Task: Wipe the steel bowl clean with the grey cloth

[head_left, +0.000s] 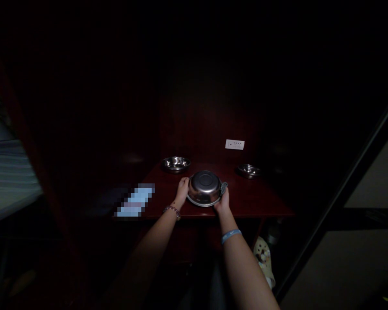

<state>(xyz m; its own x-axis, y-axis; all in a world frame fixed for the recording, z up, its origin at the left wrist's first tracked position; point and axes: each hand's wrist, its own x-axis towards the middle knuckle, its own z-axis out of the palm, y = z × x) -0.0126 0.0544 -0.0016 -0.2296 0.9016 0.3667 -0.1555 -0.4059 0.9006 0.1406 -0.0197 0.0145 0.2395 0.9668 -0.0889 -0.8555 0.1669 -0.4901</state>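
Overturned bowl: the metal bowl (pixel 204 188) is bottom up between the two hands, at the front middle part of the bench (pixel 258 198); whether its rim rests on the wood or is a little above, I cannot tell.
Left hand: this hand (pixel 182 189) grips the left side of the rim, fingers close together.
Right hand: this hand (pixel 223 201) grips the right side of the rim, with a grey textured piece (pixel 224 188) pinched between fingers and bowl wall.
Front edge: the bench border runs just under the bowl, near to its rim; both forearms come in over this border.
Left bowl: an upright metal bowl (pixel 176 165) stands behind the left hand, near the back of the bench, with a narrow gap to the overturned one.
Right bowl: another upright bowl (pixel 249 171) stands at the back right, with a wider strip of red wood before it.
Open room: the bench surface shows widest at right of the right hand, up to the right front corner.
Back wall: a white panel (pixel 235 144) sits above the bench, behind the bowls.
Below: a pale shoe (pixel 264 258) with holes is under the right end.
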